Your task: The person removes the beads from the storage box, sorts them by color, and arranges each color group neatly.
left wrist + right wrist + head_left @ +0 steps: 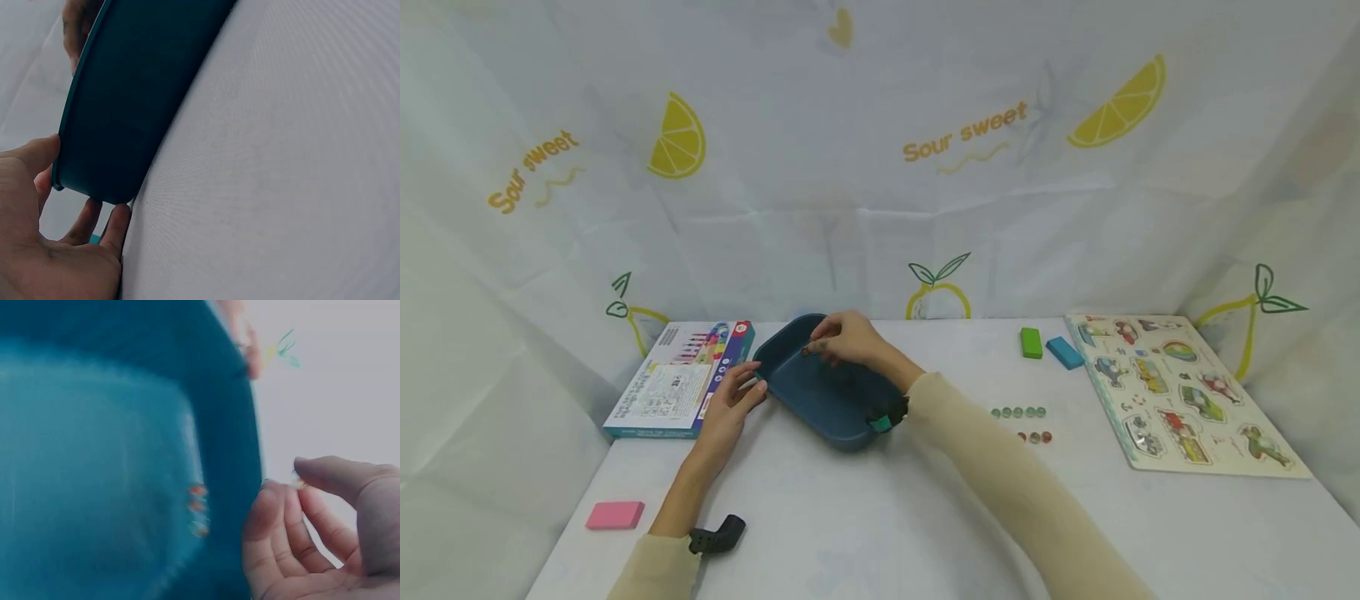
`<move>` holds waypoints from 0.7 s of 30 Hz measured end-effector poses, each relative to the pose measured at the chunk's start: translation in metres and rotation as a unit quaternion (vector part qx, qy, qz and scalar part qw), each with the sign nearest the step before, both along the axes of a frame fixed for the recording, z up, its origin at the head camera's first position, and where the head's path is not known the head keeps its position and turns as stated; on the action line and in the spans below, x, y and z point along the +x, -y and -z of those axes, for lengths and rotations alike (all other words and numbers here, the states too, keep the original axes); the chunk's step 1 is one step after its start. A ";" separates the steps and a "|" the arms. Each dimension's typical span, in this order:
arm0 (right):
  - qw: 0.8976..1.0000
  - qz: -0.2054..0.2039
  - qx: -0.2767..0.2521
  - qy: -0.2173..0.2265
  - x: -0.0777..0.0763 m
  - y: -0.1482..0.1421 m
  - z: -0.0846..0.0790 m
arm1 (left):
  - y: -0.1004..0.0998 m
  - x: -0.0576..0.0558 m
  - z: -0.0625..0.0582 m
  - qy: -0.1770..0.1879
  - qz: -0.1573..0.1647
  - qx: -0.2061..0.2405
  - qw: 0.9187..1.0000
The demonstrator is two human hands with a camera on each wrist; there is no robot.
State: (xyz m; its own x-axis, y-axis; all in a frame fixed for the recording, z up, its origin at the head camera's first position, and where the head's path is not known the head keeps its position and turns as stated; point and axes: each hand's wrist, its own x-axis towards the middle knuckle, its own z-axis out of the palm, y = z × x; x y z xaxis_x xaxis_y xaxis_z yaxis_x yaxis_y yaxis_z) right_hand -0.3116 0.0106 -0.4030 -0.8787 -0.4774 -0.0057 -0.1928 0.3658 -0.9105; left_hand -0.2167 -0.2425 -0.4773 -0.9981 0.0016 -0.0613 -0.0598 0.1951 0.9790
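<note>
A dark blue tray (805, 408) with raised walls stands on the white table. My left hand (730, 408) holds its left end, with the thumb (45, 152) at the rim and fingertips against the lower wall. Over the tray's far side is my right hand (850, 337). Thumb and fingers of that hand (312, 531) pinch a small, pale, glassy marble (297, 482), mostly hidden by the fingertips. Inside the tray, a short line of orange and clear marbles (197, 506) lies along the wall, blurred.
Green marbles (1018, 412) and orange marbles (1036, 437) lie in rows right of the tray. Farther out are a green block (1031, 342), a blue block (1065, 352) and a picture puzzle board (1187, 392). A boxed set (677, 383) and a pink block (615, 515) lie left.
</note>
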 end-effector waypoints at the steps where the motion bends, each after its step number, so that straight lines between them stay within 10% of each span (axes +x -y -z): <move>1: 1.000 -0.011 -0.003 -0.005 0.002 -0.009 -0.006 | 0.000 0.000 0.000 0.001 -0.001 0.000 1.000; 9: 0.999 -0.023 0.005 -0.045 0.033 -0.124 -0.018 | -0.001 0.000 0.000 0.008 -0.005 -0.013 1.000; 21: 0.993 0.063 0.103 -0.020 0.105 -0.299 0.025 | 0.002 -0.001 -0.001 -0.001 -0.004 -0.007 1.000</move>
State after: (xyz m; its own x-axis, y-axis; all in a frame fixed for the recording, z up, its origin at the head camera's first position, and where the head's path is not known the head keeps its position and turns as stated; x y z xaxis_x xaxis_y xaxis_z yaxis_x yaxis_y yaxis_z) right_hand -0.2067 0.3092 -0.4281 -0.9324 -0.3568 -0.0567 -0.1679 0.5669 -0.8065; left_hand -0.2173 -0.2446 -0.4766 -0.9983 -0.0064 -0.0583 -0.0583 0.2091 0.9762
